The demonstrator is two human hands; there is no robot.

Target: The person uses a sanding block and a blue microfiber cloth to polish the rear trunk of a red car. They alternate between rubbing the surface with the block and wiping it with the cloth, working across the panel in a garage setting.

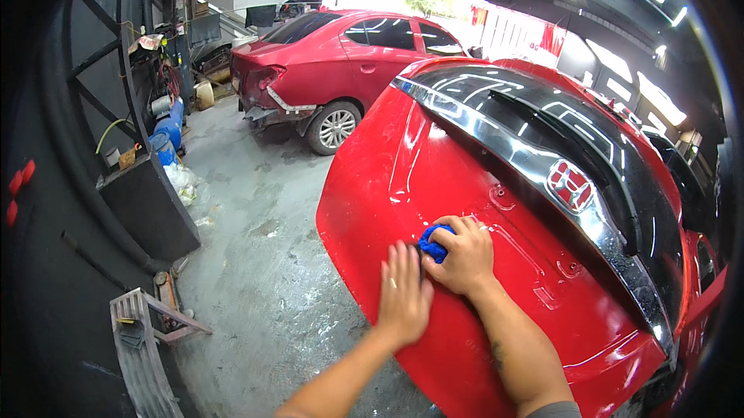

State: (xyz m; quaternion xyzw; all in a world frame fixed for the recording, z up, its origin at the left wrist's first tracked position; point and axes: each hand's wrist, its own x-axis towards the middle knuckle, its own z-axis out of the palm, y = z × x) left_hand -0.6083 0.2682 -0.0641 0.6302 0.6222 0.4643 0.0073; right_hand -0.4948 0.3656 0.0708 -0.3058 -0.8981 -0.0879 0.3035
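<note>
In front of me is the red tailgate (372, 209) of a car, with raised contours and a chrome strip (535, 154) along its upper part. My right hand (467, 253) is closed around a crumpled blue cloth (435, 241), low over the red panel. Just to its left, my left hand (404, 294) lies with fingers stretched out flat against the panel. A dark edge (421, 253) shows between the two hands; what it belongs to is hidden by the fingers.
Beyond the tailgate stands another red car (349, 61), its rear bumper off. A metal step bench (143, 348) sits on the wet grey floor (256, 302) at left, near a dark cabinet (151, 209). Blue containers (167, 135) line the left wall. Black rear glass (573, 123) lies above the chrome.
</note>
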